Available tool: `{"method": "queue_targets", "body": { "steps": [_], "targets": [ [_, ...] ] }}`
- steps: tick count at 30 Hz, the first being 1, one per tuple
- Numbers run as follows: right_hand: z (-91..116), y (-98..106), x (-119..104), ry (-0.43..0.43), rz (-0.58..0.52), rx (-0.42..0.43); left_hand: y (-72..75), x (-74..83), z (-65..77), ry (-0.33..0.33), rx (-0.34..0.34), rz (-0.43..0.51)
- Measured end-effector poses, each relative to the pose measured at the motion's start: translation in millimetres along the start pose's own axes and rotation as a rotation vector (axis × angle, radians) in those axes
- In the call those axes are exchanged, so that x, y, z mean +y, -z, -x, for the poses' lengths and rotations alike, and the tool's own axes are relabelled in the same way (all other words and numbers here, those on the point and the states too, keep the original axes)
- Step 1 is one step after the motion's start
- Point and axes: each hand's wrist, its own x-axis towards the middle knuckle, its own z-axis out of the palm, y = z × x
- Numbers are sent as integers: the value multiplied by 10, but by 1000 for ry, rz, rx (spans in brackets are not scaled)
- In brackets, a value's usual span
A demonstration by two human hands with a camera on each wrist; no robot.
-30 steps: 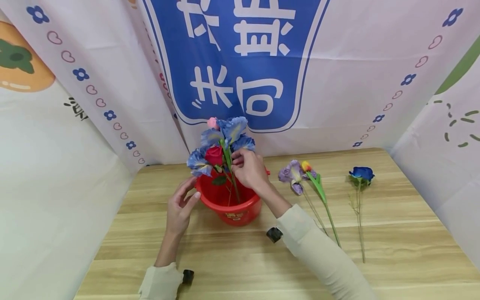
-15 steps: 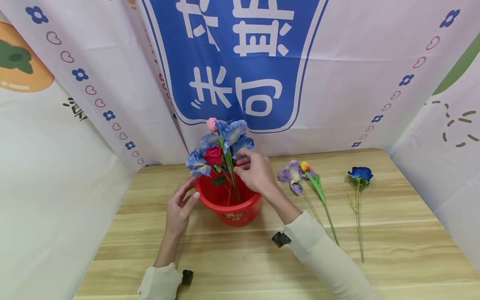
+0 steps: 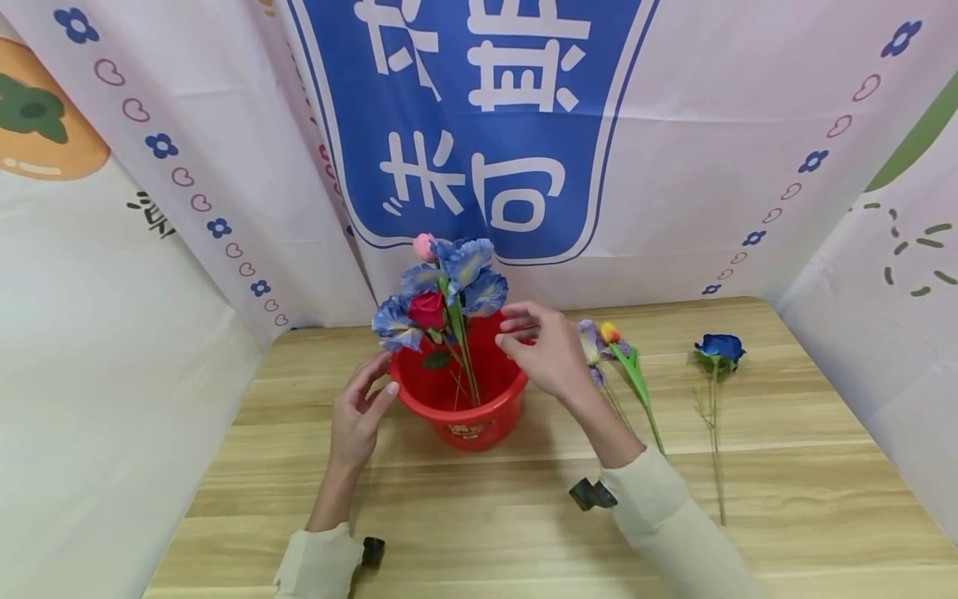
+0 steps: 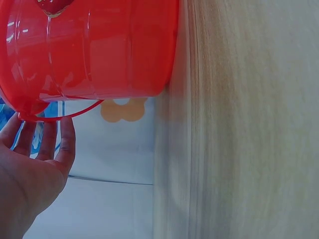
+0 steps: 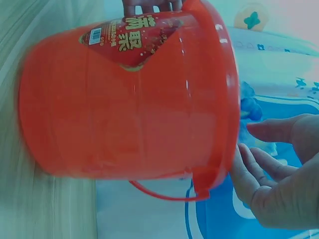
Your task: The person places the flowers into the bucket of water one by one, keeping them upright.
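In bucket (image 3: 497, 428): blue flowers (image 3: 484, 293), red rose (image 3: 427, 309), pink bud (image 3: 424, 247). Outstanding, toward right edge of table (image 3: 479, 516): purple flower (image 3: 590, 339), tulip (image 3: 638, 383), blue rose (image 3: 720, 348). Left hand (image 3: 358, 423) relaxed at rim (image 3: 490, 411); right hand (image 3: 550, 351) loose, empty.

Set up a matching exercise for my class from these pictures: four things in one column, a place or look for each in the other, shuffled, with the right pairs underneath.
Things
1. Red rose
2. Blue rose
3. Yellow-orange tulip
4. Bucket

Places and looks
A. Lying next to the purple iris
B. Standing upright, with a label on its side
C. In the bunch whose stems are in the bucket
D. Lying furthest right on the table

Right pairs: 1-C, 2-D, 3-A, 4-B
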Motion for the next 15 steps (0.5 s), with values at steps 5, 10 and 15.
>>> {"method": "queue_targets", "body": {
  "steps": [5,10,15],
  "targets": [
    [55,145,79,0,-38,34,1,-1,-1,9,-2,-7],
    [73,297,192,-23,-114,64,4,6,-6,11,-3,-10],
    [99,480,371,-62,-132,97,0,8,-3,10,-4,-13]
  ]
}}
